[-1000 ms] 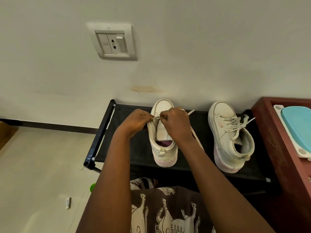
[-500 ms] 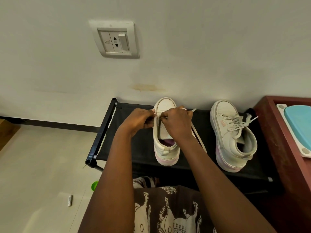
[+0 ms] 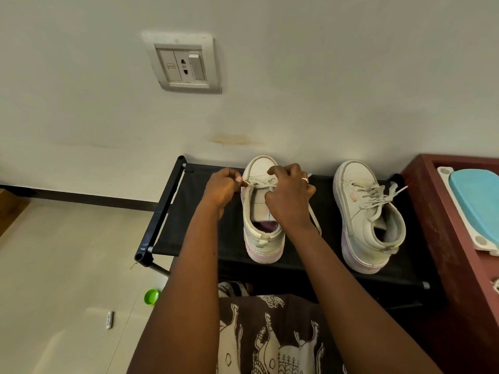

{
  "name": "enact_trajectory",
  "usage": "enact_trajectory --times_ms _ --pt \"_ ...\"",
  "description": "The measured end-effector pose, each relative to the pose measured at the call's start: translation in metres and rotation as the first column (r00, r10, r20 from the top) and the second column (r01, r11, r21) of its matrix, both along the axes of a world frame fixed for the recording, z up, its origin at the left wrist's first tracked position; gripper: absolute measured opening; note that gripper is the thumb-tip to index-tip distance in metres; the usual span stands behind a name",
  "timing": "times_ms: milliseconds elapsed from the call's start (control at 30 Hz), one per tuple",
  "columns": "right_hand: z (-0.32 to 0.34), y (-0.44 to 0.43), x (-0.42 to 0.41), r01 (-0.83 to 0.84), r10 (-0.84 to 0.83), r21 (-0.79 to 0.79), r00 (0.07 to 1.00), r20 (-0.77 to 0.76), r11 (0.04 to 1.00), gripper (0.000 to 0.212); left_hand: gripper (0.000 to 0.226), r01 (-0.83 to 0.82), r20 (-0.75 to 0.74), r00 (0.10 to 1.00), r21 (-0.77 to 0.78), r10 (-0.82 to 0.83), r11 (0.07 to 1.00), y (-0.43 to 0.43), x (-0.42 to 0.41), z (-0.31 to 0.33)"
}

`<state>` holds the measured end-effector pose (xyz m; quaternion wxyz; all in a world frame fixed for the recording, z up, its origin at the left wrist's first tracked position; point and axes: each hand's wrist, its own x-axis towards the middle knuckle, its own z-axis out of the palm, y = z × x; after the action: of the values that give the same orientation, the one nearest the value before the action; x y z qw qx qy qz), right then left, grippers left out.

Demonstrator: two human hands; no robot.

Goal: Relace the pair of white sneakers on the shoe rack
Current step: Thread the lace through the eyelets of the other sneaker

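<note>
Two white sneakers stand on the black shoe rack point(image 3: 167, 209), toes toward the wall. The left sneaker point(image 3: 263, 230) has its tongue bare, with a white lace point(image 3: 259, 187) crossing only its lowest eyelets. My left hand point(image 3: 222, 191) pinches one lace end at the shoe's left side. My right hand point(image 3: 290, 197) is curled over the shoe's right eyelets and holds the other part of the lace, which trails down behind my wrist point(image 3: 314, 217). The right sneaker point(image 3: 367, 217) is fully laced and untouched.
A dark red cabinet point(image 3: 442, 238) stands right of the rack with a white tray point(image 3: 456, 211) and a turquoise lid point(image 3: 478, 195) on it. A wall socket point(image 3: 185, 64) is above. A green cap point(image 3: 151, 296) and a small white object point(image 3: 109, 319) lie on the floor at the left.
Both hands have shifted toward the toe of the left sneaker, and the lace is now drawn taut across the lowest eyelets. The view has tilted slightly.
</note>
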<state>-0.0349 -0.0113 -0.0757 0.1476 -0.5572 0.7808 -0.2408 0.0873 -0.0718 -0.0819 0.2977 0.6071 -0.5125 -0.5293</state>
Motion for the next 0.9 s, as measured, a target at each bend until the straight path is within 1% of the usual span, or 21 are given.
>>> enact_trajectory --times_ms 33,100,167,200,267,333,400,433,467,500,533,567,600,633,667,700,733,767,800,867,900 --pt "0.0 0.001 0.0 0.021 -0.021 0.0 1.0 0.022 1.0 0.042 0.03 -0.035 -0.016 0.999 -0.009 0.035 0.999 0.0 0.001 0.002" --pt "-0.001 0.005 0.001 0.08 -0.076 -0.028 0.992 0.098 0.996 0.036 0.03 -0.12 -0.148 0.981 0.018 0.122 0.993 -0.001 0.007 0.005" --pt "0.0 0.009 0.001 0.139 -0.129 -0.048 0.978 0.162 0.989 0.032 0.031 -0.203 -0.313 0.924 0.084 0.219 0.976 -0.003 0.015 0.008" --pt "0.0 0.01 0.002 0.159 -0.15 -0.042 0.974 0.169 0.986 0.03 0.031 -0.245 -0.358 0.895 0.108 0.268 0.963 -0.003 0.019 0.01" --pt "0.001 0.011 0.002 0.189 -0.184 -0.016 0.97 0.161 0.982 0.028 0.033 -0.349 -0.37 0.855 0.109 0.364 0.931 -0.004 0.026 0.013" --pt "0.001 0.012 0.002 0.213 -0.212 0.011 0.965 0.157 0.977 0.027 0.031 -0.489 -0.332 0.818 0.029 0.47 0.872 -0.006 0.034 0.013" --pt "0.0 0.012 0.002 0.229 -0.234 0.048 0.957 0.169 0.972 0.029 0.025 -0.612 -0.312 0.759 -0.045 0.571 0.789 -0.009 0.043 0.012" --pt "0.0 0.013 0.002 0.233 -0.241 0.066 0.954 0.177 0.97 0.03 0.018 -0.639 -0.304 0.745 -0.07 0.594 0.766 -0.009 0.047 0.011" --pt "-0.001 0.014 0.002 0.231 -0.242 0.079 0.953 0.183 0.97 0.031 0.013 -0.631 -0.273 0.76 -0.094 0.59 0.77 -0.009 0.049 0.011" --pt "-0.001 0.014 0.001 0.227 -0.239 0.087 0.953 0.186 0.97 0.032 0.019 -0.586 -0.208 0.804 -0.114 0.557 0.803 -0.01 0.05 0.008" --pt "-0.002 0.015 0.001 0.221 -0.234 0.09 0.954 0.186 0.971 0.033 0.033 -0.498 -0.112 0.867 -0.126 0.486 0.858 -0.01 0.049 0.005" --pt "-0.002 0.015 0.0 0.215 -0.228 0.091 0.956 0.184 0.972 0.032 0.048 -0.372 0.015 0.926 -0.135 0.377 0.919 -0.011 0.048 0.0" --pt "-0.003 0.015 0.0 0.211 -0.225 0.091 0.957 0.183 0.973 0.031 0.059 -0.217 0.166 0.957 -0.132 0.238 0.967 -0.01 0.043 -0.003" --pt "-0.004 0.015 0.0 0.211 -0.225 0.091 0.956 0.186 0.973 0.03 0.062 -0.046 0.329 0.941 -0.116 0.083 0.992 -0.009 0.038 -0.005" --pt "-0.005 0.015 0.0 0.214 -0.228 0.092 0.955 0.191 0.972 0.029 0.055 0.124 0.48 0.875 -0.092 -0.065 0.988 -0.006 0.03 -0.005" --pt "-0.006 0.014 0.0 0.218 -0.232 0.094 0.953 0.196 0.971 0.029 0.046 0.267 0.575 0.798 -0.064 -0.183 0.962 -0.003 0.023 -0.003" --pt "-0.006 0.014 0.0 0.22 -0.236 0.099 0.951 0.2 0.97 0.03 0.039 0.359 0.605 0.752 -0.047 -0.26 0.932 0.0 0.016 0.0" --pt "-0.006 0.014 0.0 0.223 -0.24 0.104 0.949 0.203 0.969 0.031 0.033 0.393 0.603 0.744 -0.045 -0.289 0.919 0.002 0.009 0.003" --pt "-0.006 0.013 -0.001 0.225 -0.244 0.109 0.948 0.206 0.968 0.032 0.027 0.379 0.601 0.751 -0.056 -0.272 0.924 0.004 0.003 0.006" --pt "-0.006 0.014 -0.001 0.231 -0.25 0.113 0.945 0.209 0.966 0.033 0.009 0.305 0.628 0.754 -0.072 -0.194 0.95 0.008 -0.005 0.01" --pt "-0.006 0.014 -0.001 0.234 -0.253 0.113 0.944 0.211 0.966 0.034 0.006 0.287 0.644 0.745 -0.077 -0.172 0.955 0.008 -0.007 0.011"
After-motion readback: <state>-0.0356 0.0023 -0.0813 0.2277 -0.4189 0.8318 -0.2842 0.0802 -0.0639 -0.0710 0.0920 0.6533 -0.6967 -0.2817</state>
